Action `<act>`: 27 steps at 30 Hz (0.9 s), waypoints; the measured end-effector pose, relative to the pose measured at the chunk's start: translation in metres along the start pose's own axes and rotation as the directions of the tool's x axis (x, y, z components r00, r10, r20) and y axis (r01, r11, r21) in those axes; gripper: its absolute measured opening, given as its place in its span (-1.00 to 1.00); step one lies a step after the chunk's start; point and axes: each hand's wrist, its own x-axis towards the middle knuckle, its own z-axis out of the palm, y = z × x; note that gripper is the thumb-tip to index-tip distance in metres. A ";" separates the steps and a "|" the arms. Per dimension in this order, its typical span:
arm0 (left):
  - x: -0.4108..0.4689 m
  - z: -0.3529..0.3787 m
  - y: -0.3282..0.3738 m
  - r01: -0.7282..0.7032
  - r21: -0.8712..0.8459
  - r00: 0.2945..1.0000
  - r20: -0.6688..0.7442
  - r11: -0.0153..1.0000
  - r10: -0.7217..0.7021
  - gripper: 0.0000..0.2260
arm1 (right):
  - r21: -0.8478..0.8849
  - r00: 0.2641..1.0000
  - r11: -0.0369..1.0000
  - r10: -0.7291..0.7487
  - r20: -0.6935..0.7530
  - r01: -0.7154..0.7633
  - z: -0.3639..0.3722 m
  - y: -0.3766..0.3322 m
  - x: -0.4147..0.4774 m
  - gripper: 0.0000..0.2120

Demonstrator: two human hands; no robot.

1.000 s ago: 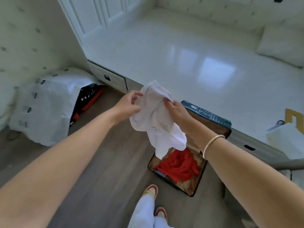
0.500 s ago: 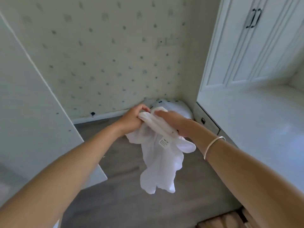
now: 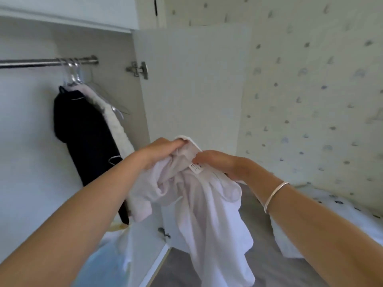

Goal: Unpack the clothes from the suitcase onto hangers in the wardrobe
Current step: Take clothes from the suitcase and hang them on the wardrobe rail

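A white garment (image 3: 205, 208) with a small label hangs crumpled in front of me. My left hand (image 3: 163, 151) grips its bunched top edge, and my right hand (image 3: 219, 162) holds it beside the label. The open wardrobe is at the left, with a metal rail (image 3: 41, 62) across it. On that rail hang a black garment (image 3: 83, 133) and a white fluffy garment (image 3: 116, 123) on wire hangers, plus a bare wire hanger (image 3: 109, 98). The suitcase is out of view.
The open wardrobe door (image 3: 192, 83) stands straight ahead, just behind the held garment, its knob (image 3: 163, 232) low down. Dotted wallpaper (image 3: 310, 90) covers the wall at right. A white-covered object (image 3: 335, 206) sits low right on the grey floor (image 3: 261, 272).
My view has swung left from the suitcase, past the wall corner, to the open wardrobe. Both hands have kept hold of the white garment and carried it there.
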 end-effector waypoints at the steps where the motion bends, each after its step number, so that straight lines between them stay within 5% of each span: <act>1: 0.001 -0.014 -0.011 0.001 0.009 0.998 -0.058 1.000 -0.001 -0.60 | 0.042 1.000 0.999 0.006 0.025 -0.007 0.009 -0.008 0.015 -0.67; 5: -0.012 -0.081 -0.064 -0.005 0.004 0.946 -0.323 1.000 0.006 -0.79 | 0.160 0.974 0.986 -0.069 0.216 0.035 0.051 -0.045 0.079 -0.69; 9: -0.032 -0.131 -0.107 0.106 0.058 0.862 -0.503 0.993 -0.063 -0.92 | 0.156 0.971 0.976 -0.179 0.158 0.154 0.086 -0.088 0.128 -0.73; 15: -0.061 -0.172 -0.151 0.312 -0.001 0.657 -0.722 0.950 -0.217 -0.82 | 0.107 0.916 0.937 -0.347 0.203 0.332 0.146 -0.130 0.176 -0.86; 18: -0.075 -0.192 -0.157 0.202 -0.368 0.555 -0.721 0.908 -0.416 -0.89 | 0.110 0.876 0.911 -0.413 0.248 0.398 0.171 -0.154 0.201 -0.80; 20: -0.085 -0.201 -0.150 0.019 -0.627 0.590 -0.622 0.779 -0.515 -0.86 | 0.118 0.843 0.894 -0.447 0.301 0.432 0.184 -0.169 0.216 -0.79; 22: -0.094 -0.210 -0.149 -0.065 -0.670 0.601 -0.618 0.739 -0.507 -0.83 | 0.137 0.823 0.890 -0.454 0.341 0.434 0.199 -0.185 0.226 -0.86; 27: -0.125 -0.220 -0.154 0.050 -0.610 0.414 -0.708 0.791 -0.572 -0.79 | 0.157 0.782 0.868 -0.493 0.381 0.471 0.240 -0.211 0.239 -0.86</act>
